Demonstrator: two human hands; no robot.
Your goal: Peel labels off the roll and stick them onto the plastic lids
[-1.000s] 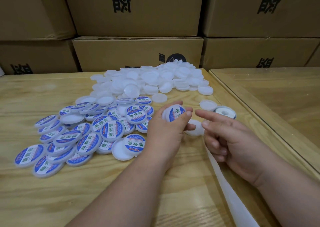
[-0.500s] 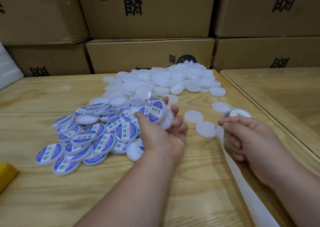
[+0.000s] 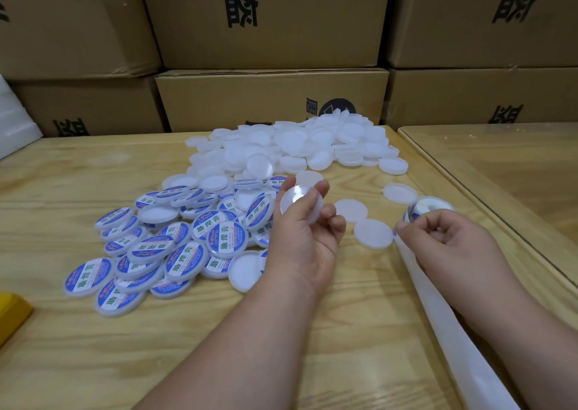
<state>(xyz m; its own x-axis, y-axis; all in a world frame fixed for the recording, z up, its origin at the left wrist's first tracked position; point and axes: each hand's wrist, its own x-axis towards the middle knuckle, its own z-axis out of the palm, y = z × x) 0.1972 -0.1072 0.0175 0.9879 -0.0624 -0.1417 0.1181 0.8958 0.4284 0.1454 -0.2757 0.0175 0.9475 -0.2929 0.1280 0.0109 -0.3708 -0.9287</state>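
Observation:
My left hand [image 3: 305, 240] grips a plain white lid [image 3: 301, 202] by its rim, raised above the table beside the labelled pile. To its right, my right hand [image 3: 450, 243] pinches the strip at the small label roll [image 3: 430, 208], and a sliver of blue label shows at the fingertips. White backing strip [image 3: 453, 331] trails from that hand toward the bottom right. Several blue-and-white labelled lids [image 3: 175, 250] lie heaped at the left. A mound of plain lids [image 3: 297, 146] lies behind them. Three loose plain lids [image 3: 373, 233] sit between my hands.
Stacked cardboard boxes [image 3: 269, 103] wall off the back of the wooden table [image 3: 93, 362]. A glass-topped table [image 3: 506, 171] adjoins on the right. A yellow object [image 3: 12, 312] lies at the left edge, with white foam [image 3: 15, 131] above it.
My left hand carried the labelled lid left over the labelled pile and no longer has it; a plain lid is now in its fingers. My right hand moved onto the roll and curled.

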